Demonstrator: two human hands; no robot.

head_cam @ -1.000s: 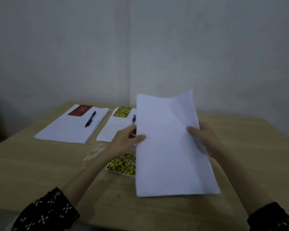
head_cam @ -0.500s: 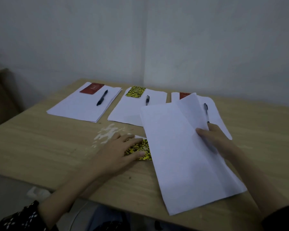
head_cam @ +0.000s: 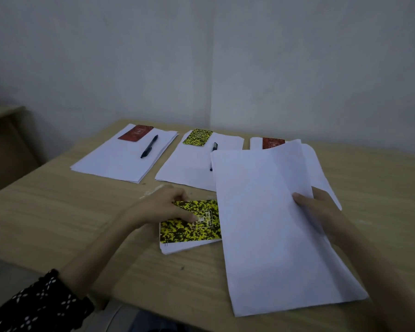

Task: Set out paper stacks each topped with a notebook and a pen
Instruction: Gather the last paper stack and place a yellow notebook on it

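Observation:
My right hand grips a white paper stack by its right edge, its near end resting on the wooden table. My left hand lies on a yellow-and-black notebook just left of that stack, fingers on its cover. At the back lie three paper stacks: the left one bears a red notebook and a pen; the middle one bears a yellow-black notebook and a pen; the right one is mostly hidden, with a red notebook showing.
A grey wall stands right behind the table. A wooden piece of furniture sits at the far left. A pale scuff marks the tabletop near my left hand. The table's near edge runs under my forearms.
The held paper stack has come down from upright to lie low over the table. My left hand let go of it and moved onto the yellow-black notebook. The view shifted down and right.

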